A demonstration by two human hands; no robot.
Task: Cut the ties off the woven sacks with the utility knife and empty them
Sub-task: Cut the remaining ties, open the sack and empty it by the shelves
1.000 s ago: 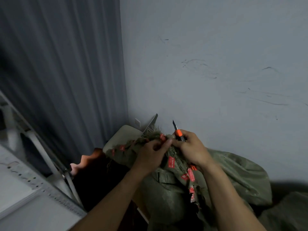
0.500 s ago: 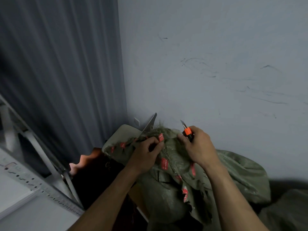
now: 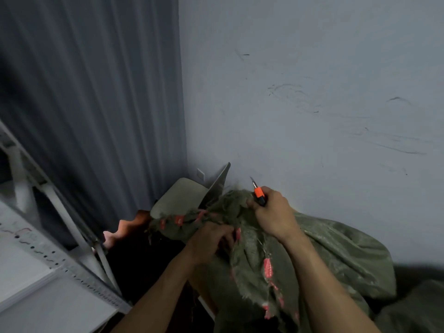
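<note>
sack [image 3: 336, 255]: coarse woven, frayed | knife [image 3: 259, 194]: orange plastic, metal blade | wall [image 3: 312, 92]: matt, scuffed

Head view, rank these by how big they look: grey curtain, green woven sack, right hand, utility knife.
1. grey curtain, fills most of the left side
2. green woven sack
3. right hand, nearer the camera, so it looks bigger than it is
4. utility knife, mostly hidden in that hand

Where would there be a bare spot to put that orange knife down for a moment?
The pale shelf top at lower left, edged by the perforated metal rail, looks bare. Part of the beige seat between curtain and sack is free too. Straight ahead the sack fills everything.
</note>
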